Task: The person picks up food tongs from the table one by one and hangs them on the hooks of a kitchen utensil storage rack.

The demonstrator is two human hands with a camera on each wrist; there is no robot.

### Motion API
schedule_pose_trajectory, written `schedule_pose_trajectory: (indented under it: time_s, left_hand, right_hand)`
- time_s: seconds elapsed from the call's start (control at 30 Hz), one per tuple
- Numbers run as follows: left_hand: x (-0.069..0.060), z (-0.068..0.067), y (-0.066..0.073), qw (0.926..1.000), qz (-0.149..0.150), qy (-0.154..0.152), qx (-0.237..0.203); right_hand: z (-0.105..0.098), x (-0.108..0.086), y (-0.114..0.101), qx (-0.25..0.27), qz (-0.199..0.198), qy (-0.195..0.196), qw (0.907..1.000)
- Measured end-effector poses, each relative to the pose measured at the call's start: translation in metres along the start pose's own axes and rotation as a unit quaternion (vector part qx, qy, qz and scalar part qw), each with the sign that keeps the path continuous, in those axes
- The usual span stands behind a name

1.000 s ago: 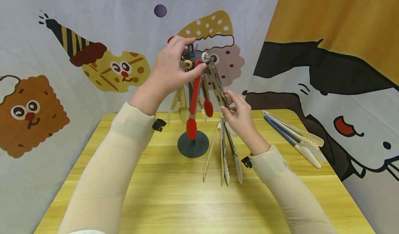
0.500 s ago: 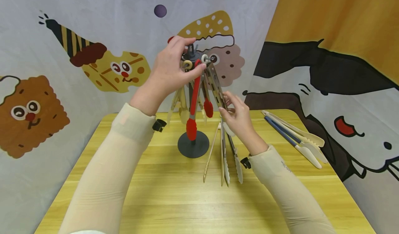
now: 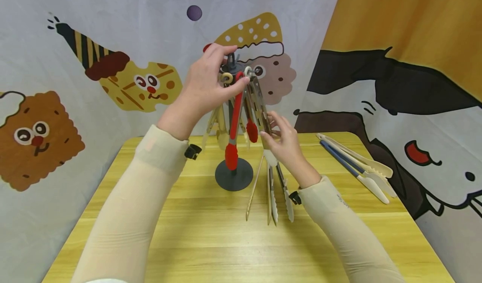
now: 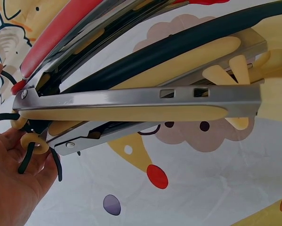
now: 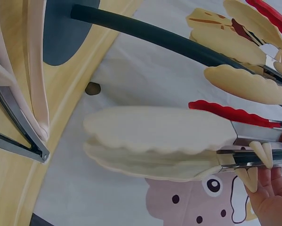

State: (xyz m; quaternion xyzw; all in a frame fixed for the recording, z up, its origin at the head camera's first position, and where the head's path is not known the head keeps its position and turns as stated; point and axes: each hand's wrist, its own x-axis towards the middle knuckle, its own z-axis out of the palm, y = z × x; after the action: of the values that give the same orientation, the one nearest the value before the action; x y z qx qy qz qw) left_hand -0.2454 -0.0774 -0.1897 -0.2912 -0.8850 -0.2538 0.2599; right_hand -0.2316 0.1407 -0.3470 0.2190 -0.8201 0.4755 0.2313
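Observation:
A dark stand with a round base (image 3: 234, 175) and hooks around its top bears several hanging tongs. My left hand (image 3: 205, 78) grips the stand's top, thumb in front and fingers behind the hooks. Red tongs (image 3: 231, 155) hang under the thumb, and beige-handled tongs (image 4: 122, 114) fill the left wrist view. My right hand (image 3: 288, 142) pinches the lower part of slotted metal tongs with white scalloped tips (image 5: 155, 127). Their white loop (image 3: 248, 71) is at a hook on the stand's right side. These tongs hang tilted, tips down and slightly apart.
Several tongs (image 3: 269, 195) lie on the wooden table (image 3: 211, 241) below my right hand. Farther right lie beige tongs (image 3: 352, 151) and blue-handled tongs (image 3: 343, 161) with white tips, near the table's edge. A cartoon-printed cloth (image 3: 158, 36) hangs behind.
My right hand has moved slightly left, bringing the white-tipped tongs closer to the stand and hanging more upright. The left hand has stayed at the stand's top.

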Motion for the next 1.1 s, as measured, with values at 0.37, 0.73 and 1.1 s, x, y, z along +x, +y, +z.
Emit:
schedule_pose_trajectory:
  time_s: [0.37,0.73,1.1]
  left_hand:
    - [0.0004,0.0008,-0.0003,1.0000,0.001,0.001,0.005]
    - [0.0004,0.0015,0.0002,1.0000,-0.001,-0.003,-0.001]
    - [0.0008,0.0011,0.0000,1.0000,0.001,-0.001,-0.002]
  right_hand:
    - [0.0030,0.0010,0.0016,-0.006,0.000,-0.009,0.9999]
    - [0.0041,0.0002,0.0027,-0.021,0.016,-0.033,0.9991]
    - [0.0052,0.0017,0.0031,-0.033,0.017,-0.055,0.9978]
